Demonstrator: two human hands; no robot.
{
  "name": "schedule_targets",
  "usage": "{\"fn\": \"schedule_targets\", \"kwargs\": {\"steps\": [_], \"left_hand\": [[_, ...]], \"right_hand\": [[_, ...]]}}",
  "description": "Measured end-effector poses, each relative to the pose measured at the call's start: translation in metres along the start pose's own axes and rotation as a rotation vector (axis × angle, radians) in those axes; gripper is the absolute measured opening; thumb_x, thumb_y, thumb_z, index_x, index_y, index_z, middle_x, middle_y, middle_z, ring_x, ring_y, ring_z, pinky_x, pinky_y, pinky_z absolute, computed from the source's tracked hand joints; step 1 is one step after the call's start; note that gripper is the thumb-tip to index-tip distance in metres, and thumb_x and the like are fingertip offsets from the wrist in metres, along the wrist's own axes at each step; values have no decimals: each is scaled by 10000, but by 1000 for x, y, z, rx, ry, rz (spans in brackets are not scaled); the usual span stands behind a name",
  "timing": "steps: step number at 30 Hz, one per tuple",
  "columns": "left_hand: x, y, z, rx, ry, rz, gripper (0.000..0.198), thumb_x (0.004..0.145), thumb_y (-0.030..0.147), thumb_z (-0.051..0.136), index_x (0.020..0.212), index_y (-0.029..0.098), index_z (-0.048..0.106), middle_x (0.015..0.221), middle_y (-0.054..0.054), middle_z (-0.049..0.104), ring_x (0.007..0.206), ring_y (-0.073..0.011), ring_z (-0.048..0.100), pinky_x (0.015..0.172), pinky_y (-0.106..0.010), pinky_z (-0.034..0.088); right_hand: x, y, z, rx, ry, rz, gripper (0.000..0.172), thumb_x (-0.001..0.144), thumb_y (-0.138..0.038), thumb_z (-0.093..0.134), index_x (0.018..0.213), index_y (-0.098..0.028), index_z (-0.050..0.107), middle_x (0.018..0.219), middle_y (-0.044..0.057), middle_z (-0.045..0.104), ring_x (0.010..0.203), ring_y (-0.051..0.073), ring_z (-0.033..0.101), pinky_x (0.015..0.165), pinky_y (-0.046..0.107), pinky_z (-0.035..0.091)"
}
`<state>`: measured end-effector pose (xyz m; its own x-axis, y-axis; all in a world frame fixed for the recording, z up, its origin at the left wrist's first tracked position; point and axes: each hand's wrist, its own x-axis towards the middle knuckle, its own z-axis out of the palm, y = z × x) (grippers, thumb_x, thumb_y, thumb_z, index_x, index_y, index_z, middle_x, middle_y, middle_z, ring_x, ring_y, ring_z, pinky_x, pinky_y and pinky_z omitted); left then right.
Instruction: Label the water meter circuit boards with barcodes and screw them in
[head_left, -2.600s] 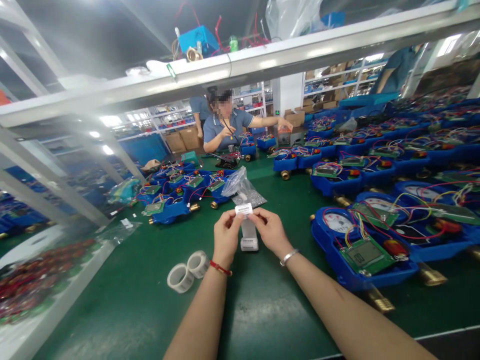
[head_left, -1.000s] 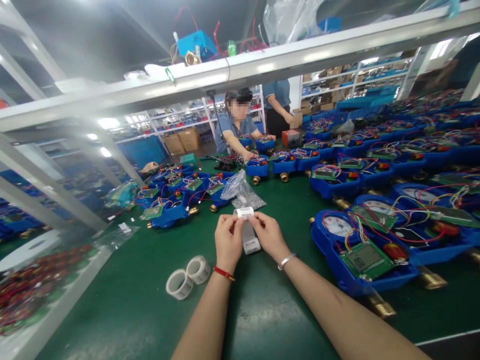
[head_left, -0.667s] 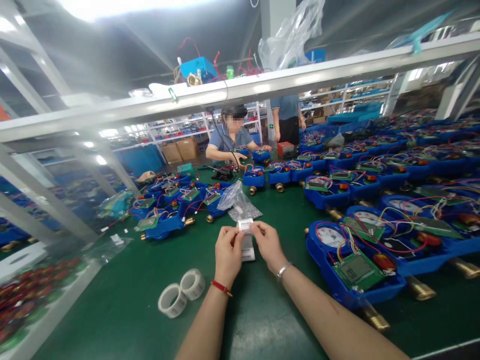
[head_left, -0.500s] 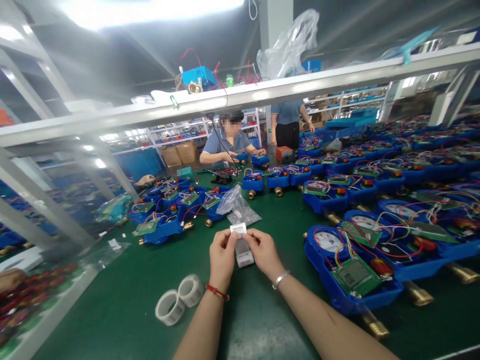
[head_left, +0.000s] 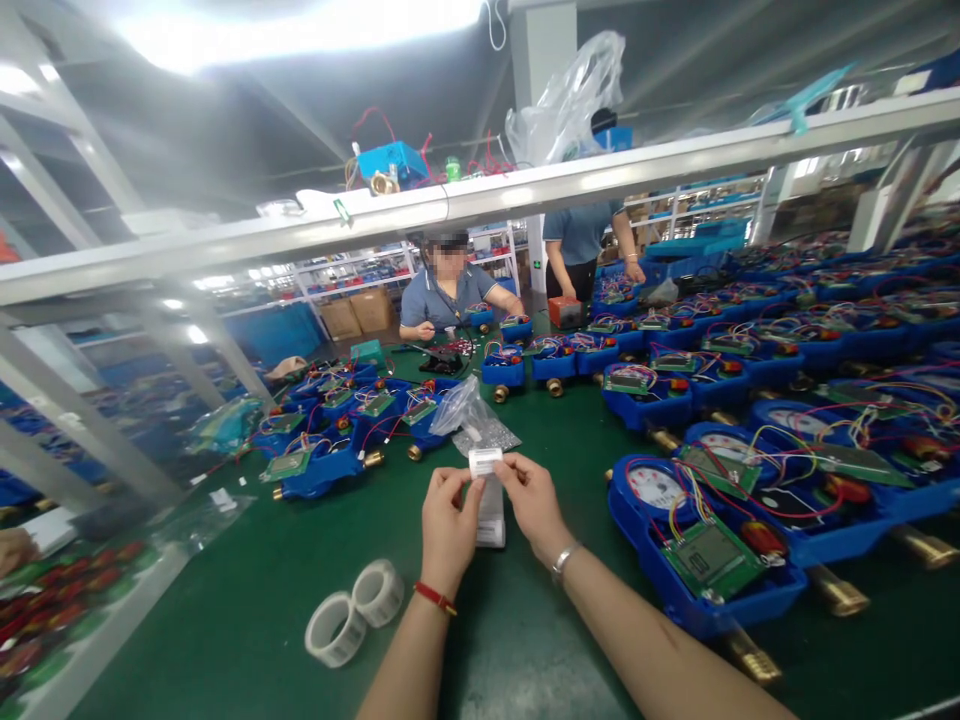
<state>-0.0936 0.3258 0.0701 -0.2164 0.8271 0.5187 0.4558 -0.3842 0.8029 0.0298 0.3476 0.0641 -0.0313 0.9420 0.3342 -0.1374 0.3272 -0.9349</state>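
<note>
Between my two hands a strip of white printed labels is held over the green table, its upper end bent across the fingertips and its lower end hanging down. My left hand pinches the strip at its left edge, thumb and fingers closed. From the other side my right hand grips the right edge the same way. Two rolls of white labels, one larger and one smaller, lie touching each other left of my left forearm. Just beyond my hands lies a clear plastic bag of small parts.
Rows of blue water meters with circuit boards fill the right side. More blue units stand at the left. A white shelf beam crosses overhead. A seated co-worker and a standing person are across the table.
My hands and the label strip have shifted slightly, the strip's top now turned more to view. The standing person has leaned in and reached toward the table; the seated co-worker's hand has drawn back.
</note>
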Motion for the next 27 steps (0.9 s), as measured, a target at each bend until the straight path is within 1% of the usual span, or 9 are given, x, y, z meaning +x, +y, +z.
{"fn": "schedule_targets", "kwargs": {"steps": [3, 5, 8, 10, 14, 17, 19, 24, 27], "left_hand": [[1, -1, 0, -22, 17, -14, 236, 874, 371, 564, 936, 183, 692, 849, -42, 593, 749, -173, 560, 678, -285, 442], [1, 0, 0, -15, 19, -5, 223, 881, 355, 553, 901, 187, 699, 853, -43, 585, 794, -181, 565, 711, -290, 445], [0, 0, 1, 13, -7, 1, 150, 830, 321, 628, 836, 200, 716, 806, -27, 554, 703, -161, 522, 643, -275, 417], [0, -1, 2, 5, -8, -10, 172, 841, 331, 614, 890, 194, 707, 826, -32, 572, 697, -160, 532, 634, -275, 423], [0, -2, 2, -9, 18, -9, 209, 884, 336, 547, 895, 183, 688, 871, -48, 581, 813, -182, 569, 720, -294, 448], [0, -1, 2, 20, -11, 4, 145, 838, 311, 616, 831, 197, 705, 832, -30, 545, 731, -162, 529, 655, -276, 415], [0, -1, 2, 22, -16, -5, 156, 835, 324, 621, 876, 196, 702, 826, -26, 545, 676, -150, 508, 610, -269, 398], [1, 1, 1, 24, 7, 3, 187, 871, 331, 568, 857, 193, 694, 852, -37, 548, 791, -172, 538, 687, -278, 415], [1, 1, 1, 41, -24, 7, 130, 823, 311, 635, 842, 205, 709, 812, -18, 526, 686, -148, 494, 624, -267, 387]], "right_hand": [[0, 2, 0, -18, -28, -4, 234, 808, -368, 610, 801, -164, 724, 684, 22, 666, 630, 165, 561, 581, 242, 428], [-1, 3, 0, -17, -37, 3, 255, 821, -380, 595, 827, -161, 725, 675, 23, 664, 615, 165, 560, 570, 244, 430], [0, 3, 1, -8, -14, 10, 299, 861, -386, 523, 869, -155, 713, 686, 27, 659, 625, 165, 560, 560, 240, 422], [0, 3, 1, -19, -15, 8, 271, 844, -369, 546, 832, -157, 714, 686, 24, 657, 626, 161, 552, 563, 237, 412], [-1, 3, 1, -29, -41, 18, 243, 809, -370, 597, 803, -158, 715, 642, 11, 642, 586, 150, 535, 555, 234, 407], [0, 2, 1, -7, -9, 31, 312, 854, -412, 525, 852, -155, 701, 669, 19, 649, 592, 149, 537, 542, 232, 409], [0, 1, 0, -12, -2, 32, 300, 839, -412, 549, 818, -155, 700, 662, 17, 645, 592, 147, 529, 534, 228, 399], [0, 2, 1, -23, -22, 36, 272, 812, -399, 588, 798, -150, 697, 624, 5, 621, 562, 139, 510, 529, 229, 393], [0, 4, 0, -17, 4, 40, 300, 834, -420, 551, 833, -156, 694, 641, 7, 625, 580, 144, 517, 523, 226, 392]]}}
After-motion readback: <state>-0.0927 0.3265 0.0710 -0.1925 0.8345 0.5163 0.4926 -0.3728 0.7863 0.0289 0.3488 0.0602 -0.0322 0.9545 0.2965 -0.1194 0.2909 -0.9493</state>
